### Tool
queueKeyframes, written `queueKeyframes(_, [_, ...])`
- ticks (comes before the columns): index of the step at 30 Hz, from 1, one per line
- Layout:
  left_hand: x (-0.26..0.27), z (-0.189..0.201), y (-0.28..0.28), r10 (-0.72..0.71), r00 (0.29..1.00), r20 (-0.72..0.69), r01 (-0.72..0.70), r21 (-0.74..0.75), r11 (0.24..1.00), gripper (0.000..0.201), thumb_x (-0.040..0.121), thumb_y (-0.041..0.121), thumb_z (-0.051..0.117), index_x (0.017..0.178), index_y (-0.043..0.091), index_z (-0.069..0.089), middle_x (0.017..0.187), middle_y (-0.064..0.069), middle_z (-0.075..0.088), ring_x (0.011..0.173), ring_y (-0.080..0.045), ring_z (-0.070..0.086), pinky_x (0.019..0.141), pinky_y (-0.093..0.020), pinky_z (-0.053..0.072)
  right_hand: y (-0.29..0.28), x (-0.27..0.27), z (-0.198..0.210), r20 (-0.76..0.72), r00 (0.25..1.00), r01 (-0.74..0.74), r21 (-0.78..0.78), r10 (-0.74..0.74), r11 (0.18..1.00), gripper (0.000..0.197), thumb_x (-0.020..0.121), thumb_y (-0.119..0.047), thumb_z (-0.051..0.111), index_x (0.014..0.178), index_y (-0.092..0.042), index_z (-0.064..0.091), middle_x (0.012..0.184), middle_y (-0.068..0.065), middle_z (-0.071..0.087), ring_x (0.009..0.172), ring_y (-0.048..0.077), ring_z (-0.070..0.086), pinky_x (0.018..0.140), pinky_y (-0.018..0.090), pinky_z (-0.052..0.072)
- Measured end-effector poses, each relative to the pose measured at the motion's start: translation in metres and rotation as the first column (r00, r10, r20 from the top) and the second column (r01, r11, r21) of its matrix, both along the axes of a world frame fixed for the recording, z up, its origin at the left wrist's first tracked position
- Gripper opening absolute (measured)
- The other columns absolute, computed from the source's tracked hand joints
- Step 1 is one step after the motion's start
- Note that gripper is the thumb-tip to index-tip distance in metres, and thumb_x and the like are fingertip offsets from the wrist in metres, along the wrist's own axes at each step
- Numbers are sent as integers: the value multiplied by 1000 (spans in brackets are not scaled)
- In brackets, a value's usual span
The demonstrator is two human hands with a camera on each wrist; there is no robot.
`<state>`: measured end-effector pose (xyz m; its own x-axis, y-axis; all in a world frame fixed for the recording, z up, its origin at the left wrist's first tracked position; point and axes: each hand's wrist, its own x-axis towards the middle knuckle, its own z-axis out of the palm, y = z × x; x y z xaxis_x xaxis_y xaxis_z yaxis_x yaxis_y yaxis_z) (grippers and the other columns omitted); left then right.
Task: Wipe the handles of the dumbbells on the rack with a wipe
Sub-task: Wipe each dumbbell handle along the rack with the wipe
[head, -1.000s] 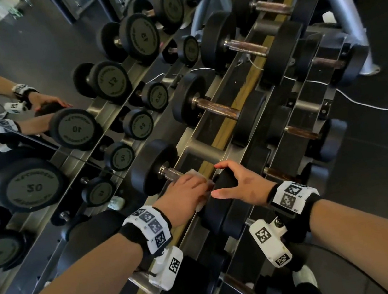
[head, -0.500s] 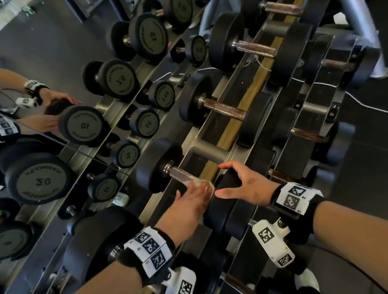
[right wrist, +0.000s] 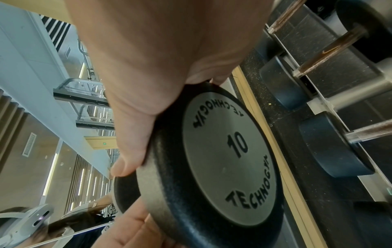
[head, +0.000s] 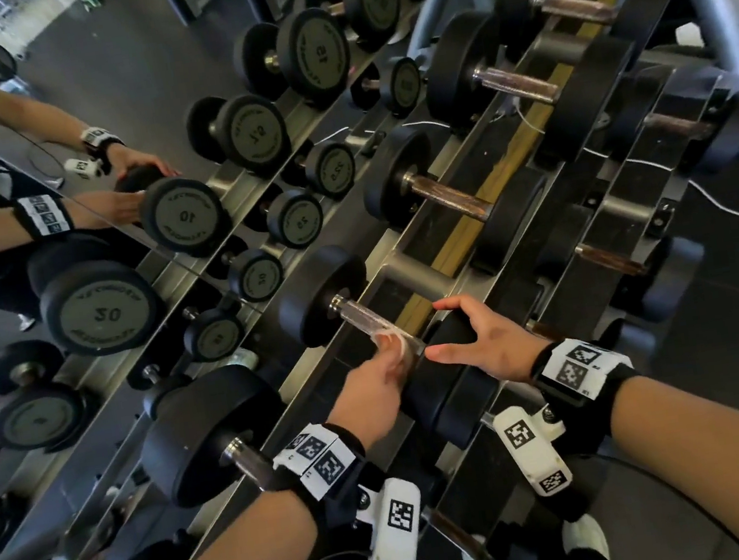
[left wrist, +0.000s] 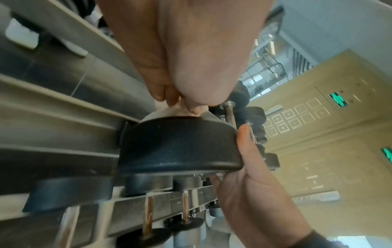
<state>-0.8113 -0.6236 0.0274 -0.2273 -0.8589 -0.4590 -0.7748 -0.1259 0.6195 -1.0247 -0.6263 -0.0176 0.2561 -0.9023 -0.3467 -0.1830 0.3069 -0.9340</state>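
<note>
The 10 dumbbell lies on the rack, with its far head and bare knurled handle showing. My left hand grips a white wipe wrapped round the handle's near end, right against the near head. My right hand holds that near head, thumb on one side and fingers over the top. In the left wrist view the wipe peeks out under my fingers, above the black head. The right wrist view shows the plate marked 10 under my palm.
More dumbbells line the upper row, and others sit on the lower tier to the right. A mirror behind the rack reflects them and my arms. A white cable runs over the dark floor. One dumbbell lies just left of my left wrist.
My left hand has slid with the wipe along the handle toward me, baring most of the handle. The right hand stays on the near head.
</note>
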Motion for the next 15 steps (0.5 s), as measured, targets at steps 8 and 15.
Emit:
queueKeyframes(8, [9, -4, 2, 406, 868, -287, -401, 79, 913, 30, 95, 12, 60, 124, 14, 67, 116, -7, 71, 110, -19, 66, 101, -41, 50, 1, 1, 1, -26, 1000, -6, 21, 7, 1000, 89, 56, -69, 77, 133, -44, 40, 134, -1, 50, 124, 23, 53, 103, 50, 49])
queueKeyframes(15, [15, 3, -32, 703, 559, -440, -721, 161, 674, 27, 96, 3, 57, 122, 7, 65, 110, -14, 70, 99, -27, 70, 83, -39, 59, 0, 1, -2, -42, 999, -21, 1, 21, 1000, 78, 58, -73, 76, 125, -53, 41, 134, -4, 49, 124, 21, 52, 104, 49, 48])
